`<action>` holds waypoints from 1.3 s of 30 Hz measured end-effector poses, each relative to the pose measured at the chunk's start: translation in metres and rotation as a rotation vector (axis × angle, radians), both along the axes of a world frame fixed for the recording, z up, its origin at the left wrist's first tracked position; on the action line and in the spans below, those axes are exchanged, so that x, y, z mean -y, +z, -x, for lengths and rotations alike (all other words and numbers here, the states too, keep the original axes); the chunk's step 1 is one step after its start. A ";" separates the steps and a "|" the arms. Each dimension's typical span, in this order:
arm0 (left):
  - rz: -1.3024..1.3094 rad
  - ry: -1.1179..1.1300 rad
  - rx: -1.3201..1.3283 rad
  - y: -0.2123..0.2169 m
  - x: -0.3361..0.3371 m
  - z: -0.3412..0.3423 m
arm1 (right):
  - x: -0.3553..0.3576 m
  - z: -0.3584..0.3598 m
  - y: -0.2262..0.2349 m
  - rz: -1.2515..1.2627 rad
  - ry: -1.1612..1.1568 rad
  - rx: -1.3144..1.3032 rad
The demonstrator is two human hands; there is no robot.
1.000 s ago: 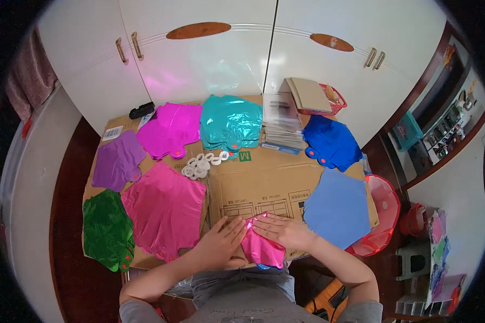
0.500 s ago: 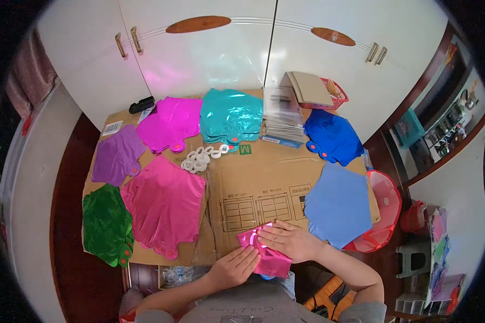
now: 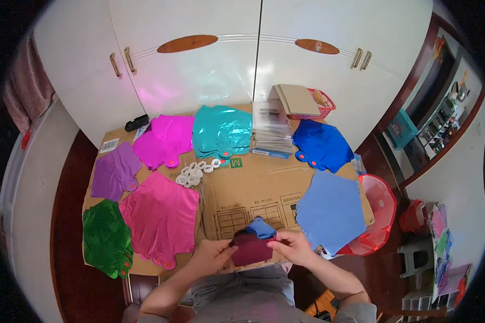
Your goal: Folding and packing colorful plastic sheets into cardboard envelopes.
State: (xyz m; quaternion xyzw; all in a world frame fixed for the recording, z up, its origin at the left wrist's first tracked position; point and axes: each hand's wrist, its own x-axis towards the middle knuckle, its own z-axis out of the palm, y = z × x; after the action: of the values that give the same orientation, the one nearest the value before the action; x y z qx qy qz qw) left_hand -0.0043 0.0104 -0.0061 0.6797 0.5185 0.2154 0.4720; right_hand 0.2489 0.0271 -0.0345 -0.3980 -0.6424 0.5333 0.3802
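your left hand (image 3: 213, 254) and right hand (image 3: 291, 247) each pinch one side of a folded dark red foil balloon (image 3: 251, 249), held between them over the near edge of the cardboard-covered surface (image 3: 253, 188). a small folded blue foil piece (image 3: 261, 227) sits just behind it, touching its top.

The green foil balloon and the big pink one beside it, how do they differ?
The green foil balloon is dark green and crinkled; the pink foil balloon is bright pink and smoother. The green one looks smaller and lies at the table's left corner, while the pink one lies further in, nearer the left hand. Both lie flat, uninflated, on the cardboard.
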 end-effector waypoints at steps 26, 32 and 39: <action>-0.329 0.089 -0.172 -0.043 -0.096 -0.003 | -0.112 0.013 -0.008 -0.335 0.081 0.537; -0.502 0.013 -0.267 -0.045 -0.091 -0.005 | -0.114 0.008 -0.013 -0.554 0.141 0.610; -0.953 -0.276 -0.576 -0.037 -0.061 -0.019 | -0.108 0.012 -0.009 -0.811 0.134 0.758</action>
State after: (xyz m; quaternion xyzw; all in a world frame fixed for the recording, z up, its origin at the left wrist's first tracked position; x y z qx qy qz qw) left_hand 0.0152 0.0718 -0.0427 0.9101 0.3784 0.1676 -0.0231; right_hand 0.2374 0.1346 -0.0438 -0.3419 -0.9118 0.0859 0.2108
